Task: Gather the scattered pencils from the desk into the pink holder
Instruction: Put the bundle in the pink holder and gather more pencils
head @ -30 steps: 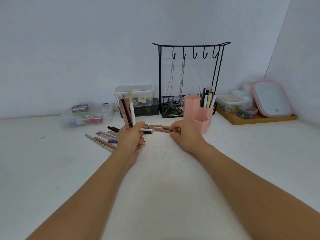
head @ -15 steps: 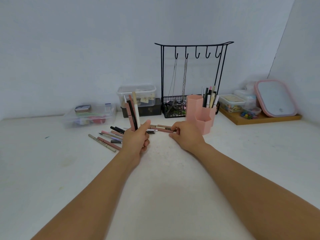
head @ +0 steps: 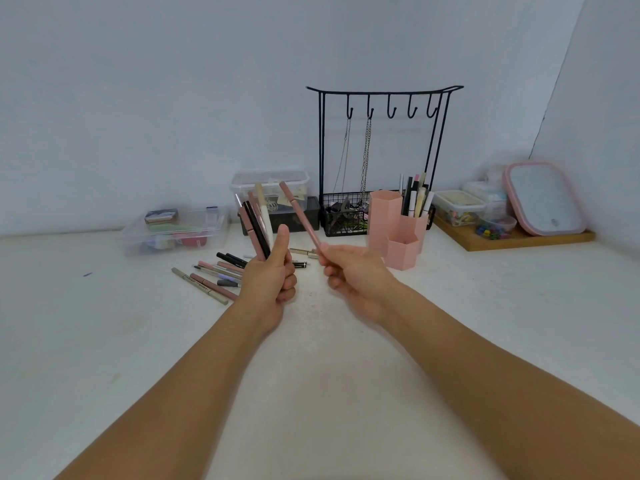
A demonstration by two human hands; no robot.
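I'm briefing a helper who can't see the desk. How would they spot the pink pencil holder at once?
Find the black wire stand with hooks at the back wall. Just in front of its right leg stands the pink holder, three joined hexagonal tubes of stepped heights. Only it is pink and open-topped, with pens in its rear tube; the neighbouring boxes are clear plastic.

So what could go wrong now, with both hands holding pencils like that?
The left hand grips a fanned bundle of pencils; adding the pink pencil from the right hand might loosen one. The pink holder stands close by the right hand and could get knocked. More pencils still lie on the desk.
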